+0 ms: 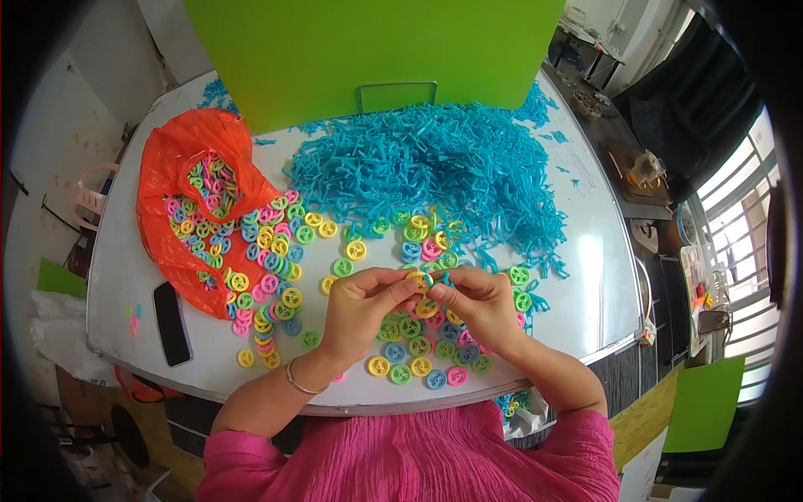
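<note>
Over the middle of the white table, my left hand (360, 308) pinches a small yellow plastic wheel (416, 277) between thumb and fingers. Against it, my right hand (485, 308) grips a small blue plastic piece (445, 279) in its fingertips. The two parts meet between my hands; whether they are joined is too small to tell. Below and around the hands lie several spoked wheels (421, 367) in yellow, green, pink and blue. Beyond my hands is a big heap of thin blue plastic pieces (435, 159).
A red plastic bag (159, 226) at the left spills more coloured wheels (269, 259) onto the table (217, 356). A dark phone (172, 325) lies near the left edge. A large green panel (376, 50) with a wire handle stands behind the blue heap.
</note>
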`<act>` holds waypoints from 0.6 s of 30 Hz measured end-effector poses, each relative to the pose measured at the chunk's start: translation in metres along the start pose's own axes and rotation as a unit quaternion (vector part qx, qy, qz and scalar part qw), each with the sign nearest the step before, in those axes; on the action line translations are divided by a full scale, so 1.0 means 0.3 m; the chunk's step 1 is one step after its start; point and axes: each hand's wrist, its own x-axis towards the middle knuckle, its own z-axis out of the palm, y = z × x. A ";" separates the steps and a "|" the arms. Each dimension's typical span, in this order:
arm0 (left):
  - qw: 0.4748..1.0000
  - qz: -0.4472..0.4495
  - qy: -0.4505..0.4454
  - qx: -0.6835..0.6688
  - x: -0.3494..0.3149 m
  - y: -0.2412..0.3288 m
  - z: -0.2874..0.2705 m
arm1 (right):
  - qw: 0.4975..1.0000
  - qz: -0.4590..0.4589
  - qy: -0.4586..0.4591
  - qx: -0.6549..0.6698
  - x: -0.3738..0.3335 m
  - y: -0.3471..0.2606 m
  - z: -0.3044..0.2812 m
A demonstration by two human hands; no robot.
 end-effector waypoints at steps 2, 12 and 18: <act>0.998 0.046 -0.007 0.037 -0.007 0.000 -0.002 | 0.999 -0.021 -0.005 -0.046 0.000 -0.015 -0.007; 0.991 0.090 -0.005 0.096 -0.011 0.020 0.011 | 0.943 -0.218 0.000 -0.251 0.001 -0.009 -0.017; 0.985 0.122 -0.004 0.120 -0.009 -0.004 0.013 | 0.877 -0.322 0.067 -0.351 0.003 -0.033 -0.005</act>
